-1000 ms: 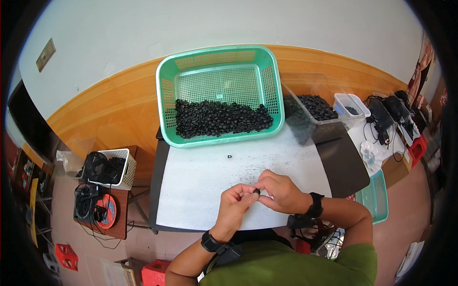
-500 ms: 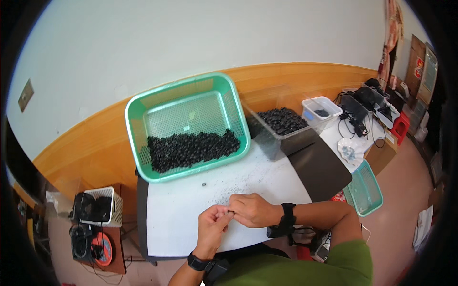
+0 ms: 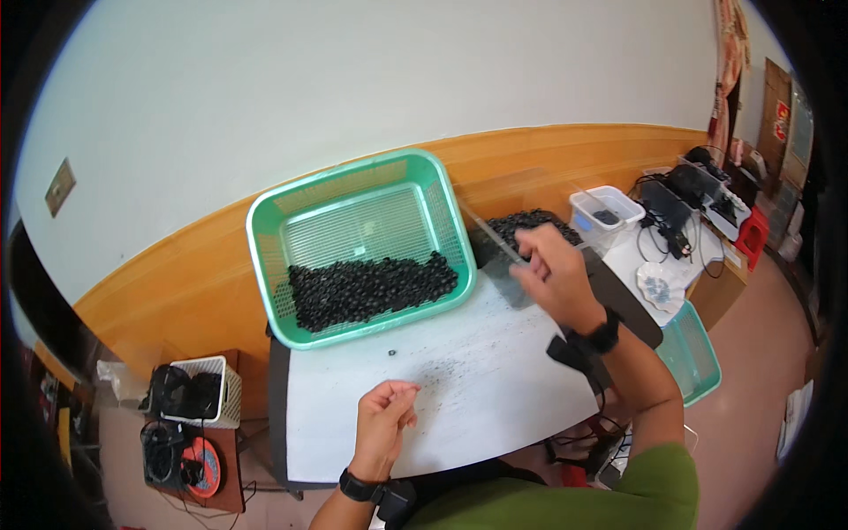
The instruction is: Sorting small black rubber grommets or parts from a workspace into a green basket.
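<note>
Over the near rim of a clear plastic bin (image 3: 521, 287) hovers my right hand (image 3: 558, 276), thumb and forefinger apart, with nothing visible between them. Small black ring-like pieces (image 3: 530, 217) lie in that bin, partly hidden by the hand. My left hand (image 3: 382, 424) stays above the white table sheet (image 3: 336, 415), thumb and forefinger pinched together; whatever they hold, if anything, is too small to make out. One small black piece (image 3: 392, 352) lies alone on the sheet, beside a scatter of dark crumbs (image 3: 450, 367). A green basket (image 3: 371, 334) holds a heap of similar black pieces (image 3: 371, 290).
A small white tub (image 3: 609, 196) and a scalloped dish (image 3: 660, 284) stand at the right, near tangled black cables (image 3: 667, 234). Another green basket (image 3: 693, 353) sits lower right. At the left, a white basket (image 3: 231, 397) and an orange round container (image 3: 205, 468) rest on a low stand.
My hands have parted. The right hand has moved up and right to the clear bin, and its fingers have spread; the left remains low over the sheet. The view has shifted slightly.
</note>
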Action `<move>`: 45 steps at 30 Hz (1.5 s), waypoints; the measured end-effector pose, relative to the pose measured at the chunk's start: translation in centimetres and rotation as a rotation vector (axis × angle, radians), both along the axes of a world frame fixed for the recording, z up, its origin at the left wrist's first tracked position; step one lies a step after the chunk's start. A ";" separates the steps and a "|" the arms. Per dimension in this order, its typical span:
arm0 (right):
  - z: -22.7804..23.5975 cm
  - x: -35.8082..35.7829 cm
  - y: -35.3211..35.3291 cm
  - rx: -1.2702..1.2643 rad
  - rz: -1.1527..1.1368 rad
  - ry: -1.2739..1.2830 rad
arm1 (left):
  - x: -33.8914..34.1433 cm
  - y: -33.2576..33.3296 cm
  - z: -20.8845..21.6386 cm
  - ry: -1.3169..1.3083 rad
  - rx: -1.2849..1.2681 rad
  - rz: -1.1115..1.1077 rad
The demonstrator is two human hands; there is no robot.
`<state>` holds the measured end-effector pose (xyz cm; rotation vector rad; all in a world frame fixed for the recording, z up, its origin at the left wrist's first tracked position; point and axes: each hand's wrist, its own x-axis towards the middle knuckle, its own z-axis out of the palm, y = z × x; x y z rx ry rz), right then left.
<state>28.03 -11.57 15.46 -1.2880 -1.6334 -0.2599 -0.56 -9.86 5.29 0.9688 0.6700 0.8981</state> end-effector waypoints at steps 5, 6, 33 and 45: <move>-3.7 -7.3 -2.8 -0.058 0.498 -0.272 | 1.4 1.3 2.3 -0.159 -0.129 0.056; -4.0 -8.8 -3.5 -0.064 0.554 -0.256 | 1.9 1.8 2.6 -0.156 -0.129 0.081; -6.6 -15.0 -3.4 -0.149 0.520 -0.090 | 4.0 5.4 -3.0 -0.066 0.076 -0.277; -6.8 -15.1 -4.8 -0.288 0.766 0.063 | -3.3 -1.1 -2.0 0.143 0.788 -0.359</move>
